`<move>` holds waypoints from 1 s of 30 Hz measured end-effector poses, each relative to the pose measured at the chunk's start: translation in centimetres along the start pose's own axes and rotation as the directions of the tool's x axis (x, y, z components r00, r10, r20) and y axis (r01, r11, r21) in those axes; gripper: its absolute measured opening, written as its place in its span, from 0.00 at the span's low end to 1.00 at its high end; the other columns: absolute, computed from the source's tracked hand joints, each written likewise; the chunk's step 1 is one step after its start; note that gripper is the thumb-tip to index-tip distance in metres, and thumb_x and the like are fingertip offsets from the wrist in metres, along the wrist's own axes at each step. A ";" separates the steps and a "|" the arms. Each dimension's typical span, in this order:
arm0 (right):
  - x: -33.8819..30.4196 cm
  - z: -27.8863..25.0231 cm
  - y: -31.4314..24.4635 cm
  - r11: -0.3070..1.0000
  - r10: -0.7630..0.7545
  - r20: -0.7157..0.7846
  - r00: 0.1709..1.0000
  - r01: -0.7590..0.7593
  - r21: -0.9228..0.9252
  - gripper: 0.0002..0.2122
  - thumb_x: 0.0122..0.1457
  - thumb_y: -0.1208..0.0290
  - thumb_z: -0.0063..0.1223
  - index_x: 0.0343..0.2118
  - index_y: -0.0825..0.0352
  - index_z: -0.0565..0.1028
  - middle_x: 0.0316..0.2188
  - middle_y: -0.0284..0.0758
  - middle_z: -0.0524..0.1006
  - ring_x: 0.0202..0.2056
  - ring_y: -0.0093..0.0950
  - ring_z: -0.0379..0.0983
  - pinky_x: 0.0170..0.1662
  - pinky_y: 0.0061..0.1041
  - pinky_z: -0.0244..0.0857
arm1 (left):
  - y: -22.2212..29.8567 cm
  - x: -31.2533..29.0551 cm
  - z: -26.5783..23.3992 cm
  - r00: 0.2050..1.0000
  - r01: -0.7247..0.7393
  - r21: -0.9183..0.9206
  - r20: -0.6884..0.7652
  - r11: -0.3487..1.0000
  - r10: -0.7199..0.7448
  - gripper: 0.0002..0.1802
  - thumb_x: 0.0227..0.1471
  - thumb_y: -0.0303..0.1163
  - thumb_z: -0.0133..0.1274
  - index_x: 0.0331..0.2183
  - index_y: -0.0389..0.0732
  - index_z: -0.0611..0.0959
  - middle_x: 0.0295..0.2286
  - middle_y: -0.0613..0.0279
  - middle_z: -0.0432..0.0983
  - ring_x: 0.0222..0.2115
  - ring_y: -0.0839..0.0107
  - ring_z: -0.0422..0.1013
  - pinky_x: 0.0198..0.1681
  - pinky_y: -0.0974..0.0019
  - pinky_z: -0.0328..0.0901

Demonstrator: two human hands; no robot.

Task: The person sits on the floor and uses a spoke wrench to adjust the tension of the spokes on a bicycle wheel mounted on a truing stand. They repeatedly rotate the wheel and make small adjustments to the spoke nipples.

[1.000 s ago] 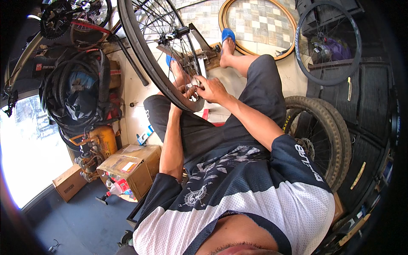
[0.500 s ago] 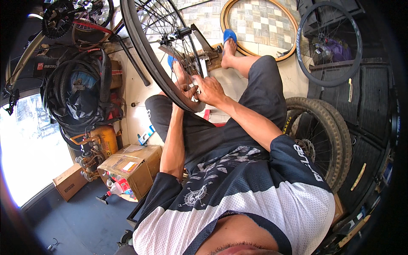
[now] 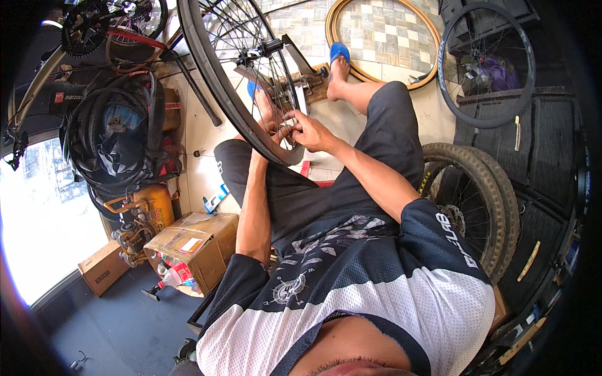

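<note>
A bicycle wheel [image 3: 221, 84] with a black rim and thin spokes leans in front of me, its hub [image 3: 245, 57] held in a truing stand [image 3: 302, 61]. Behind the near part of the rim, my left hand [image 3: 279, 132] reaches in among the spokes. Its fingers are bent together there, and the rim partly hides them, so what they grip cannot be made out. To the right of the rim is my right hand [image 3: 315, 133], close to the left fingertips. Its index finger stretches toward the spokes and its thumb is apart from it, with nothing visible between them.
Two tan-edged hoops [image 3: 433, 47] lie on the floor ahead. Another wheel [image 3: 449, 100] leans at the far right, and knobby tyres [image 3: 495, 182] stand beside my right leg. At left are a cardboard box [image 3: 210, 254], an orange compressor [image 3: 153, 207] and a bundle of black tyres [image 3: 81, 125].
My right hand has drawn back slightly to the right, and its index finger and thumb have parted. The left hand and the wheel have hardly moved.
</note>
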State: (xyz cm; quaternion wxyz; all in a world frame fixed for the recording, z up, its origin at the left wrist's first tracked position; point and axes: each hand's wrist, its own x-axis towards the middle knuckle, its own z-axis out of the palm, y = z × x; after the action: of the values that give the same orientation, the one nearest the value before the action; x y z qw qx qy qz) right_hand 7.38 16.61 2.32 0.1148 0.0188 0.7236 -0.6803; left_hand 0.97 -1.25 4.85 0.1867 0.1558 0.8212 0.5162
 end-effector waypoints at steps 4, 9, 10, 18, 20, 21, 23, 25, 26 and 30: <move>-0.2 -0.2 1.1 0.981 0.026 0.041 0.999 -0.034 0.193 0.21 0.62 0.77 0.51 0.59 0.68 0.65 0.37 0.42 0.85 0.35 0.29 0.81 0.38 0.31 0.71 | -0.2 0.6 -0.2 1.000 0.008 0.229 0.027 0.973 -0.014 0.25 0.53 0.53 0.67 0.38 0.39 0.88 0.24 0.54 0.83 0.26 0.66 0.80 0.33 0.61 0.71; -0.2 0.3 1.3 0.998 -0.009 -0.065 0.998 0.004 -0.069 0.16 0.61 0.75 0.52 0.52 0.69 0.69 0.35 0.44 0.84 0.36 0.36 0.81 0.42 0.33 0.71 | -4.4 0.6 1.2 0.956 -0.227 0.438 -0.069 0.870 0.285 0.20 0.56 0.45 0.67 0.41 0.38 0.87 0.24 0.56 0.81 0.24 0.69 0.76 0.30 0.61 0.69; 0.0 0.1 1.6 0.997 0.031 -0.058 0.998 -0.035 -0.070 0.16 0.61 0.74 0.53 0.51 0.69 0.69 0.36 0.45 0.84 0.37 0.39 0.82 0.44 0.35 0.72 | -4.9 0.5 1.1 0.977 -0.154 0.407 -0.071 0.900 0.200 0.19 0.56 0.43 0.66 0.41 0.38 0.86 0.23 0.57 0.81 0.23 0.71 0.74 0.30 0.62 0.68; 0.3 -0.2 2.5 0.998 0.059 -0.055 0.997 -0.059 0.005 0.14 0.59 0.77 0.51 0.47 0.71 0.67 0.30 0.43 0.81 0.33 0.34 0.80 0.40 0.35 0.70 | -4.4 0.7 0.7 0.995 0.073 0.176 0.053 0.982 -0.083 0.19 0.58 0.44 0.64 0.38 0.36 0.85 0.21 0.63 0.77 0.23 0.74 0.71 0.26 0.65 0.65; 0.2 0.0 2.4 0.988 0.105 -0.029 0.994 -0.101 0.121 0.15 0.59 0.77 0.51 0.49 0.71 0.67 0.32 0.42 0.81 0.34 0.33 0.79 0.40 0.34 0.70 | -2.5 0.2 1.0 1.000 -0.030 0.205 0.004 0.978 0.030 0.18 0.58 0.43 0.63 0.37 0.36 0.85 0.21 0.60 0.77 0.21 0.71 0.71 0.25 0.63 0.65; 0.2 0.3 2.1 0.976 0.124 -0.007 0.992 -0.120 0.180 0.16 0.59 0.77 0.51 0.50 0.71 0.67 0.33 0.42 0.82 0.34 0.32 0.78 0.40 0.34 0.70 | -2.7 0.5 1.0 0.972 -0.200 0.433 -0.028 0.879 0.234 0.19 0.57 0.44 0.63 0.37 0.36 0.85 0.20 0.56 0.77 0.21 0.67 0.73 0.26 0.60 0.66; 0.1 0.3 2.4 0.974 0.129 -0.009 0.992 -0.125 0.188 0.20 0.57 0.76 0.54 0.53 0.72 0.66 0.35 0.42 0.82 0.36 0.32 0.79 0.41 0.34 0.70 | -0.9 0.5 1.2 0.982 -0.160 0.419 -0.022 0.894 0.186 0.20 0.56 0.44 0.63 0.39 0.36 0.84 0.21 0.56 0.78 0.22 0.65 0.75 0.27 0.58 0.67; 0.3 0.9 3.3 0.984 0.052 -0.031 0.998 -0.046 0.171 0.25 0.56 0.74 0.57 0.56 0.71 0.65 0.36 0.43 0.82 0.38 0.34 0.80 0.42 0.34 0.71 | -0.1 0.5 1.6 0.994 -0.086 0.383 -0.033 0.920 0.106 0.21 0.54 0.43 0.64 0.41 0.36 0.83 0.24 0.54 0.80 0.26 0.62 0.78 0.31 0.58 0.70; 0.5 1.3 4.1 0.988 -0.026 -0.052 0.998 0.034 0.149 0.27 0.55 0.72 0.59 0.57 0.71 0.65 0.37 0.44 0.82 0.39 0.36 0.80 0.43 0.34 0.71 | -0.4 0.6 1.8 0.992 -0.092 0.335 -0.053 0.938 0.116 0.20 0.53 0.42 0.63 0.41 0.36 0.83 0.24 0.53 0.81 0.26 0.62 0.78 0.31 0.58 0.70; -0.2 1.3 1.4 0.995 -0.057 -0.084 0.995 0.050 -0.083 0.34 0.51 0.67 0.64 0.60 0.69 0.64 0.38 0.48 0.83 0.42 0.45 0.81 0.46 0.38 0.72 | -4.3 0.4 1.9 0.982 -0.071 0.336 -0.144 0.939 0.125 0.16 0.54 0.38 0.62 0.39 0.35 0.84 0.25 0.52 0.82 0.27 0.65 0.79 0.32 0.58 0.71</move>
State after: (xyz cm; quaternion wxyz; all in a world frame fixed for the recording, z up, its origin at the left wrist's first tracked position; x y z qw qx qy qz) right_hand 7.98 15.43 0.89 0.0657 0.0241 0.7550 -0.6519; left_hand 1.20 -1.33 0.18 0.0642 0.1828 0.8996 0.3913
